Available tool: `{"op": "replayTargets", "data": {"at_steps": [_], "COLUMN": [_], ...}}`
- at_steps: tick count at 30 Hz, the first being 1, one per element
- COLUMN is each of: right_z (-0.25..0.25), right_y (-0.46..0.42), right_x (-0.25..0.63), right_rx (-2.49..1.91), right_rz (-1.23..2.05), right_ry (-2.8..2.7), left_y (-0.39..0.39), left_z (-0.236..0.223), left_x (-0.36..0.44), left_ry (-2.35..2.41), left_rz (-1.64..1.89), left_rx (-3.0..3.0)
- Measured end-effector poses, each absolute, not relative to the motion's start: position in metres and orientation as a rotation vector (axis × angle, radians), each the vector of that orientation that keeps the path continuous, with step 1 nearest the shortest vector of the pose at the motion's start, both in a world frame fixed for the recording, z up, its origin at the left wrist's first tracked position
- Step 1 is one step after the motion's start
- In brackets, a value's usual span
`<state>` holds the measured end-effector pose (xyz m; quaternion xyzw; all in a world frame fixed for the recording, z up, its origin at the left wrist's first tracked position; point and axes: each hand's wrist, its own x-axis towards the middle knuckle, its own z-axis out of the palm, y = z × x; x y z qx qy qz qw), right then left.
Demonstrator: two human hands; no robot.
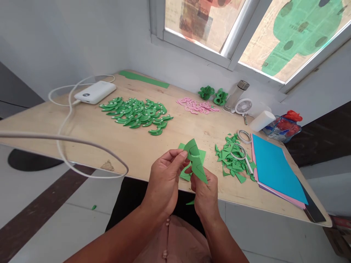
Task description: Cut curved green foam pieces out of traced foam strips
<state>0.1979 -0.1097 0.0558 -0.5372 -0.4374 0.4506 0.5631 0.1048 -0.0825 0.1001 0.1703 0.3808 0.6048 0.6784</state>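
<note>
My left hand (167, 179) is closed, pinching a green paper piece (197, 166) with curved lines drawn on it between thumb and fingers. A cut runs across the paper near its middle. Just below and to the right, my right hand (205, 190) is curled behind the paper's lower end; whatever its fingers grip is hidden by the paper. More green paper sheets (202, 155) lie on the table under the hands. A small green scrap (190, 202) shows below the table edge, beside my right hand.
Green curved cut-outs with pale dabs (137, 113) are heaped left on the table (131, 151). Pink cut-outs (197, 106) lie behind. At right are green scraps (233, 160), a white-rimmed magnifying glass (248, 162), a tape roll (244, 131) and coloured sheets (276, 168). A white cable (61, 153) loops left.
</note>
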Motion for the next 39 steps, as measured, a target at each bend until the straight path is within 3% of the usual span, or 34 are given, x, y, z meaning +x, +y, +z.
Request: {"op": "replayTargets", "data": {"at_steps": [39], "right_z": [0.0481], "right_y": [-0.1098], "right_x": [0.1983], "right_rx": [-1.191], "right_rz": [1.062], "right_ry": [-0.989], "left_y": [-0.0860], "left_z": [0.0964], "left_x": [0.1101], "left_ry": [0.729], "left_rz": [1.371], "left_rx": [0.290]}}
